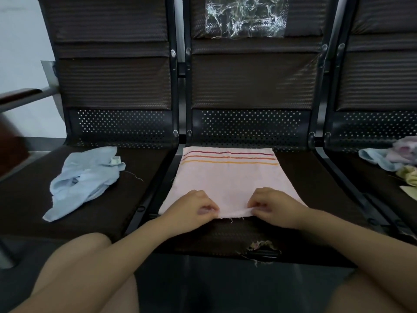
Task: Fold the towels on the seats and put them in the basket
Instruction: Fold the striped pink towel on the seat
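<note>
Both hands work the near hem of the pale pink woven towel with three thin stripes [228,177], which lies spread flat on the middle dark padded seat [320,177] of the row. The left hand [194,205] has its fingers curled in and pinches the hem near its left end; the right hand [274,205] does the same a little to the right, thumb and fingertips nipping a small raised ridge of cloth between them. The two grips sit close together near the middle of the edge, so the outer corners are held by nothing. For a clean fold it seems wiser to slide each pinch outward to its own corner, lift the hem evenly, and carry it toward the striped end at the seat back, matching edge to edge before smoothing down.

The towel looks thin and limp, with a frayed near hem shedding loose threads; the stripes run maroon, orange-red and yellow across the far end. It appears to be a single layer, though the wide-angle view makes that hard to confirm.

A crumpled light blue towel with a white label [86,179] waits on the left seat, and a heap of pastel cloths [392,158] lies on the right seat. No basket is in view.
</note>
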`<action>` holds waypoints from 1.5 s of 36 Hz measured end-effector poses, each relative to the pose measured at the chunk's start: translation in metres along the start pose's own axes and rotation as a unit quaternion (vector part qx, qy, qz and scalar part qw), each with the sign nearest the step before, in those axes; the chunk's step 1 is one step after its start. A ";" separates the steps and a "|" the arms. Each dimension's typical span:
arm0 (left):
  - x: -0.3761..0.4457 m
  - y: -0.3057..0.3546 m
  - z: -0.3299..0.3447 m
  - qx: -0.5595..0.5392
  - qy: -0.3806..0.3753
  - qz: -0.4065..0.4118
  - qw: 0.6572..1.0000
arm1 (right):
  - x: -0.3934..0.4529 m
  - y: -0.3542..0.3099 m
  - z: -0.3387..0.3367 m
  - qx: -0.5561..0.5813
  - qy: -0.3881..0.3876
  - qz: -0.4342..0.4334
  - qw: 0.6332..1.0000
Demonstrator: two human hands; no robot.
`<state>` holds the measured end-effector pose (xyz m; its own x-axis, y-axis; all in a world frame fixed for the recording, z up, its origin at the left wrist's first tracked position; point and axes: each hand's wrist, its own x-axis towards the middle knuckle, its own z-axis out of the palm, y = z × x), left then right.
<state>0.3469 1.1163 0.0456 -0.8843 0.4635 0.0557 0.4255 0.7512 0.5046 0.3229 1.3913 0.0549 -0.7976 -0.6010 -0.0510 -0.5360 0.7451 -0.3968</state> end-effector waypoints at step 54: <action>-0.055 0.000 -0.095 -0.238 0.049 -0.149 0.958 | -0.091 0.017 -0.066 0.350 0.165 0.193 0.902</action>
<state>0.3775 1.0464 0.1246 -0.9767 0.1980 -0.0826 0.0364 0.5322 0.8458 0.3679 1.4776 0.1133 -0.9881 -0.1316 -0.0799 0.0129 0.4461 -0.8949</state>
